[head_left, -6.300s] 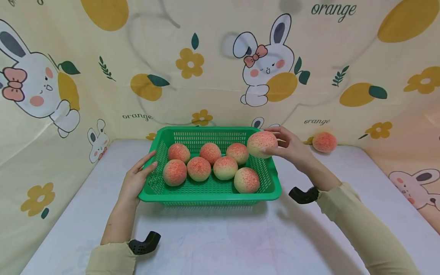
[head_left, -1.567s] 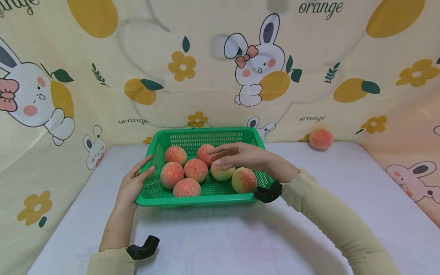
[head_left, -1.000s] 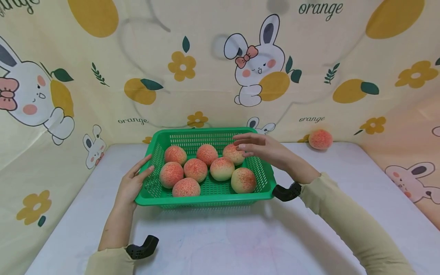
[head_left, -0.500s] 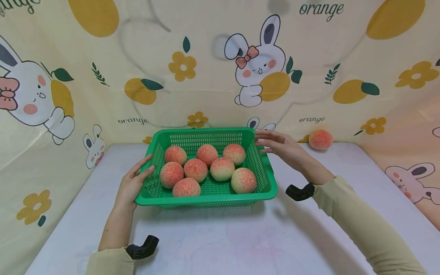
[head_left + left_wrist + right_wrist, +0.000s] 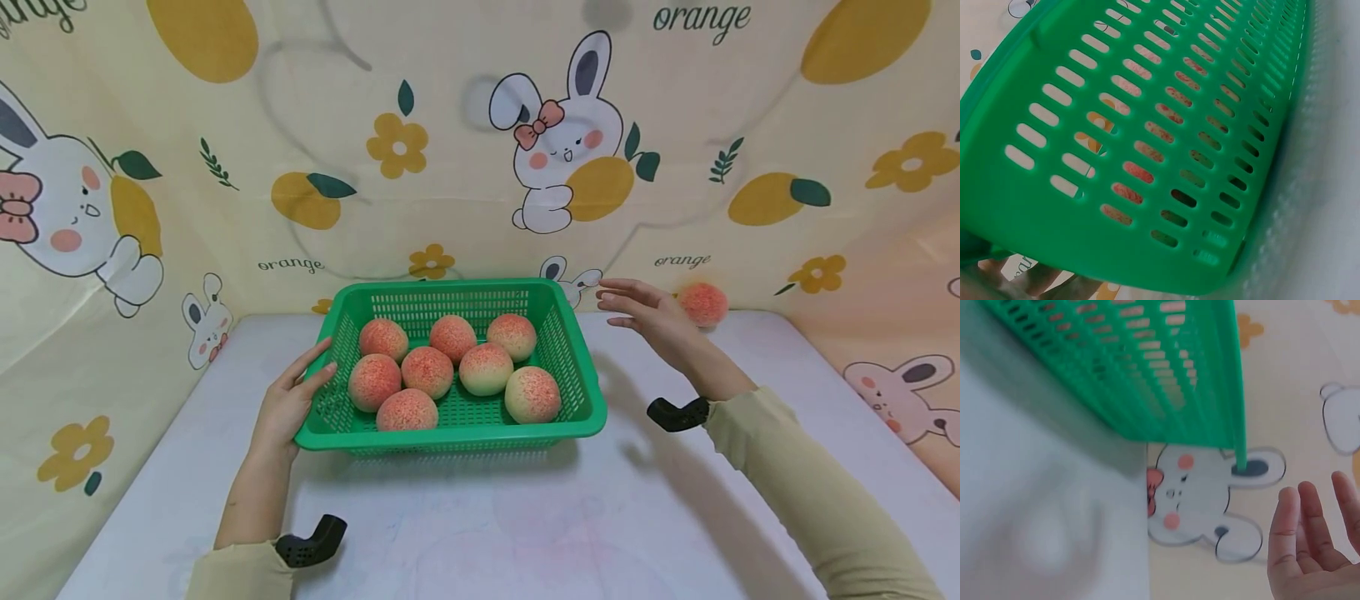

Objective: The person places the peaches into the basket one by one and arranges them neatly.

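In the head view a green plastic basket [image 5: 465, 439] stands on the table, with several red-and-cream peaches inside, among them a front-left peach [image 5: 407, 410] and a front-right peach [image 5: 532, 395]. At the basket's left end my left hand [image 5: 288, 404] holds the rim; in the left wrist view the fingers [image 5: 1038, 279] show past the rim, partly cut off. To the right of the basket, apart from it, my right hand [image 5: 648, 321] hovers with loosely extended fingers and nothing in them. Behind that hand, a single redder peach [image 5: 705, 304] lies at the table's back edge.
A pale cloth covers the table [image 5: 480, 517]. Behind it hangs a cream curtain [image 5: 465, 208] printed with rabbits and oranges, close to the basket's rear rim. Each wrist carries a black camera mount, such as the right mount [image 5: 677, 414].
The peach that my right hand held earlier is now at the basket's front left. My empty right hand has since drawn back to the right, out over the table. My left hand stays put.
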{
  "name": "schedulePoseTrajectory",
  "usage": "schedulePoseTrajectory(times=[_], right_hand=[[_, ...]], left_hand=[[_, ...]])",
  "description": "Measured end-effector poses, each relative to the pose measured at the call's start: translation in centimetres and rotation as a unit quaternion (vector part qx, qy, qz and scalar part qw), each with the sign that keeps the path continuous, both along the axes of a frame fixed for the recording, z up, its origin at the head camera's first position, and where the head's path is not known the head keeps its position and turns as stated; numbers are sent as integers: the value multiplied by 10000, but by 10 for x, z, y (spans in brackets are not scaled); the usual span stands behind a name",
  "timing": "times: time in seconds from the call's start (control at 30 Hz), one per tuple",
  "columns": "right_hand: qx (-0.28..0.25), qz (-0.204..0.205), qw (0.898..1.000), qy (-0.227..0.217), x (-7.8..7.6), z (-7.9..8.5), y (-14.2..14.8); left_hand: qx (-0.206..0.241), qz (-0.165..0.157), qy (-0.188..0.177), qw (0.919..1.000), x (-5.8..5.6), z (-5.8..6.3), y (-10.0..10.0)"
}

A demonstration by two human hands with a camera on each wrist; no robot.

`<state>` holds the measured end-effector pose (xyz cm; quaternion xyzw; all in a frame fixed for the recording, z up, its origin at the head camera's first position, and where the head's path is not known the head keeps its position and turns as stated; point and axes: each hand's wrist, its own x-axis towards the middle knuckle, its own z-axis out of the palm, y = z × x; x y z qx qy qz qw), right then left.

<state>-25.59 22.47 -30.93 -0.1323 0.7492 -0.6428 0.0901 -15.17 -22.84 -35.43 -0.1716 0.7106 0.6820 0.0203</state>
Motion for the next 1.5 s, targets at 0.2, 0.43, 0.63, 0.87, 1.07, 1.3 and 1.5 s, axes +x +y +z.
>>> schedulePoseTrajectory(times=[0.2,0.43,0.63,0.87,1.07,1.3,1.5], right_hand=[[-298,-341,9989,-120,-8,-10,17],[-747,-616,9953,-12,-15,-24,37],[-852,-842,9928,49,-18,-30,53],[-1112,-1139,9870,222,-22,-41,70],[-1190,-1357,9835,150,-24,-45,82],[-955,-2364,9669,65,-25,-47,93],[-48,-3490,9371,9,-30,-56,99]], left_hand=[[-13,8,-23,10000,0,-1,0],[-50,10,-28,10000,-1,-1,0],[-58,11,-69,10000,-1,1,0],[-51,21,-69,10000,0,2,1],[-41,43,-61,10000,0,2,1],[7,18,-78,10000,-2,2,1],[49,14,-94,9999,-1,3,0]])
